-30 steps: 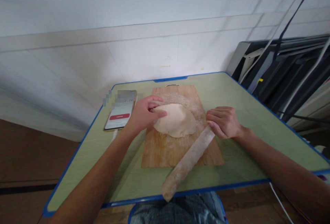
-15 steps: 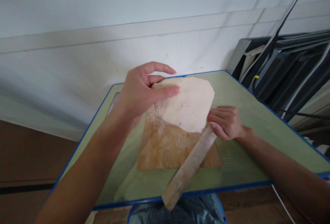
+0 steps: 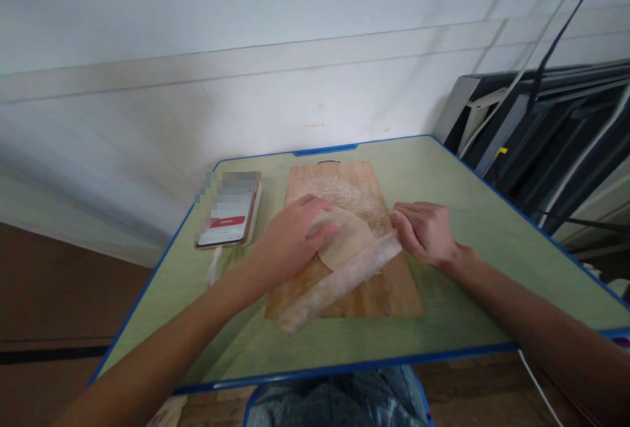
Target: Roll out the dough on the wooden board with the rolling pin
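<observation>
A phone lies face up by the far left corner of the table; its upper screen is pixelated, and lettering on the red button is too small to read. The left hand, open, covers the left side of the dough, mid-board; contact appears likely. The rolling pin slants from near the near left corner of the board, crossing the dough's near edge, to the right hand, closed around its end at the board's right edge.
</observation>
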Tool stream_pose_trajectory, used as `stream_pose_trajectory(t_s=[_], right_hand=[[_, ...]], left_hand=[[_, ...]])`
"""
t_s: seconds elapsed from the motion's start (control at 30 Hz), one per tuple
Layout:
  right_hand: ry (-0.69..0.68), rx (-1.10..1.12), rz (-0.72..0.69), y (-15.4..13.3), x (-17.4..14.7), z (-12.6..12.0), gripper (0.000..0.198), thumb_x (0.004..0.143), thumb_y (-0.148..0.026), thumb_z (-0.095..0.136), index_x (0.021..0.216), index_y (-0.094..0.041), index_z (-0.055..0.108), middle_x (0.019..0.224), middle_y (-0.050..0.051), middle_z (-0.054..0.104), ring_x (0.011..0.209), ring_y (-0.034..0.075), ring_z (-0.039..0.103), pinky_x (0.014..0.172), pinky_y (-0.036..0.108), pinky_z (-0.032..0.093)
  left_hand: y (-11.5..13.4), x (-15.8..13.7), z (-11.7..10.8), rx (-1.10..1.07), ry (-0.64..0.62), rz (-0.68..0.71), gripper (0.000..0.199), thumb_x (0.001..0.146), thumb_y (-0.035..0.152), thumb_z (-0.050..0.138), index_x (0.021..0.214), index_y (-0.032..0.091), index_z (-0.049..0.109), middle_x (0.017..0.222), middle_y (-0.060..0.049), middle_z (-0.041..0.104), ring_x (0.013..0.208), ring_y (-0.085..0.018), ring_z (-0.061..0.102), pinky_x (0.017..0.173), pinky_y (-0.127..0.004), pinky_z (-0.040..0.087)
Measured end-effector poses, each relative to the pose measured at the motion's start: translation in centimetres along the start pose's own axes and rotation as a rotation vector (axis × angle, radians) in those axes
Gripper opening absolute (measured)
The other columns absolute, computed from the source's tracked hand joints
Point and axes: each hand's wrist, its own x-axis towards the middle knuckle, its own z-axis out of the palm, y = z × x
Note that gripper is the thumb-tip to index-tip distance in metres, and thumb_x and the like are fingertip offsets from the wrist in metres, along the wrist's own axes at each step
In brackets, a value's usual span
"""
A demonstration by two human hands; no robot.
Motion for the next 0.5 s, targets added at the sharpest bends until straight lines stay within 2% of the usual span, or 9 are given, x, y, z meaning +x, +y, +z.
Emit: stream_pose_trajectory(t_s=[0.1,0.2,0.37,0.5], right_hand=[[-0.091,-0.063,0.168,-0.7,0.9,0.8,0.050,0.095,-0.034,0.021,0.052,-0.021,0.045,0.046,0.001,0.048,0.040,0.012,0.038,0.046,0.029,0.023],[-0.243,-0.131,0.214,-1.1,2.8,1.5,0.056,0.095,-0.039,0.019,0.055,-0.020,0.053,0.051,0.005,0.056,0.044,0.014,0.043,0.047,0.030,0.020],[-0.505,-0.168,0.146,-0.6,6.8,2.3,0.050,0.094,-0.036,0.026,0.066,-0.018,0.063,0.066,0.008,0.066,0.058,0.019,0.056,0.049,0.031,0.022],[-0.544,-0.076,-0.016,0.4,9.1,2.9,0.041,0.094,-0.036,0.030,0.087,-0.016,0.065,0.091,0.010,0.068,0.082,0.023,0.061,0.062,0.032,0.037]], left_hand=[[1.2,-2.7,0.0,0.067,-0.091,0.057,0.028,0.093,0.036,0.040,0.103,0.017,0.057,0.107,-0.008,0.063,0.098,-0.023,0.059,0.086,-0.040,0.049],[1.0,-4.4,1.2,0.246,-0.096,0.098,0.032,0.093,0.035,0.041,0.113,0.013,0.052,0.120,-0.014,0.057,0.113,-0.028,0.053,0.095,-0.045,0.044],[-0.4,-5.1,2.9,0.414,-0.017,0.036,0.045,0.090,0.033,0.047,0.129,0.013,0.040,0.143,-0.020,0.037,0.134,-0.034,0.032,0.104,-0.049,0.037],[-1.1,-4.5,2.5,0.355,-0.043,-0.020,0.048,0.090,0.041,0.045,0.131,0.016,0.038,0.148,-0.019,0.031,0.139,-0.033,0.023,0.107,-0.050,0.033]])
